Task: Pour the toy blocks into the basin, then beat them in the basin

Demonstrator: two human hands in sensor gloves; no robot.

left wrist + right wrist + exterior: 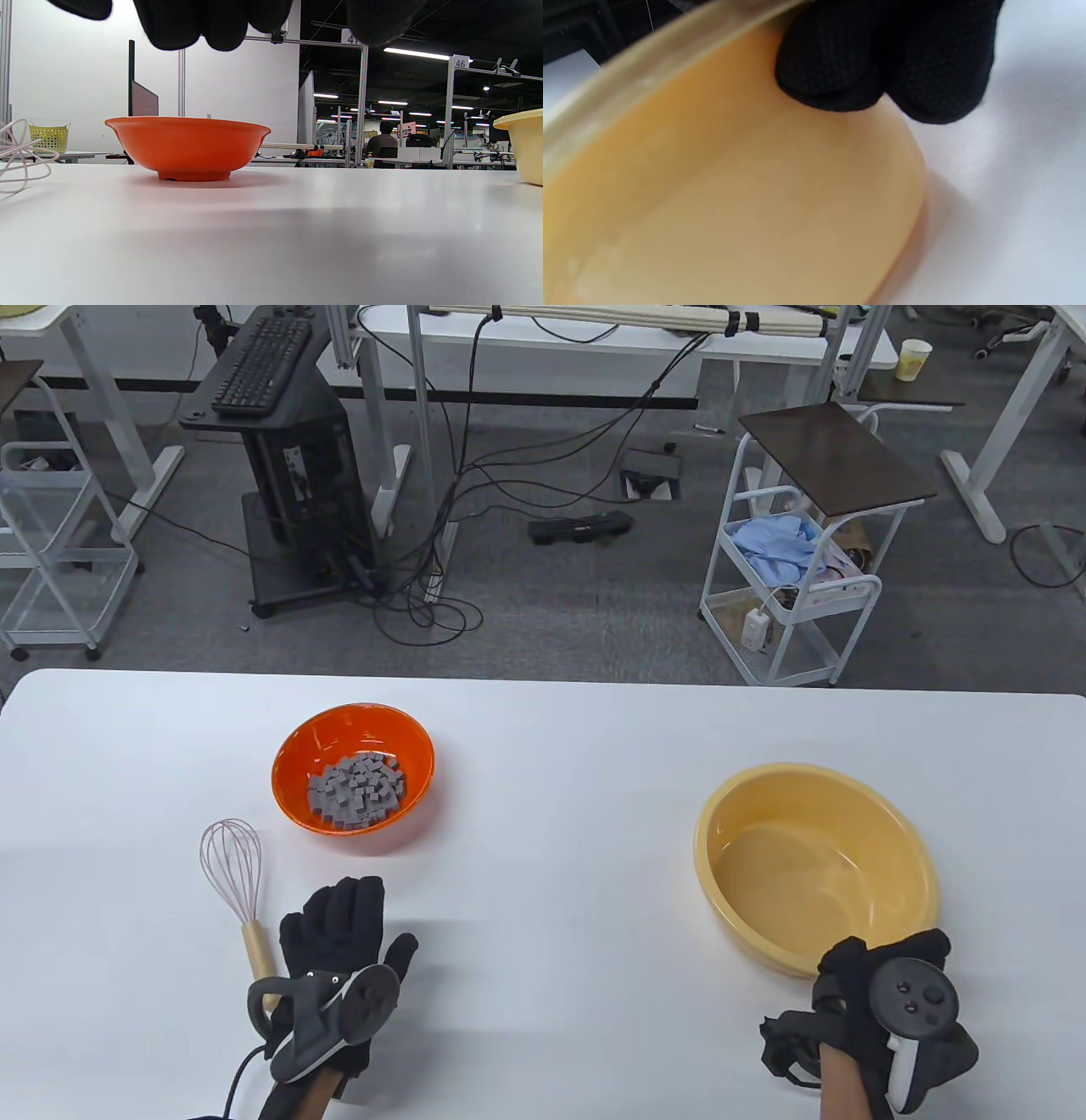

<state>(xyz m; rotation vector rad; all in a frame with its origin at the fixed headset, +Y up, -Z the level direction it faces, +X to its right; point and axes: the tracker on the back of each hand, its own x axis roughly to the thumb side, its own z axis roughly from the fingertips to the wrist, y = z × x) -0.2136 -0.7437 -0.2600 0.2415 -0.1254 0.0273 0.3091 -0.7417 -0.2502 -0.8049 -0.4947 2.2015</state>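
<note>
Right hand [882,984] grips basin [814,857] near rim; left hand [339,933] flat, relaxed beside whisk [236,874]. Blocks [356,791] in orange bowl [297,755].

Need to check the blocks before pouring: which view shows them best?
Table view: the grey toy blocks lie heaped in the orange bowl. Left wrist view shows only the bowl's outer wall; right wrist view shows neither.

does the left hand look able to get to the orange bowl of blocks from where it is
Probably yes: the left hand lies flat just short of the orange bowl, with only bare table between; the whisk lies off to its left.
</note>
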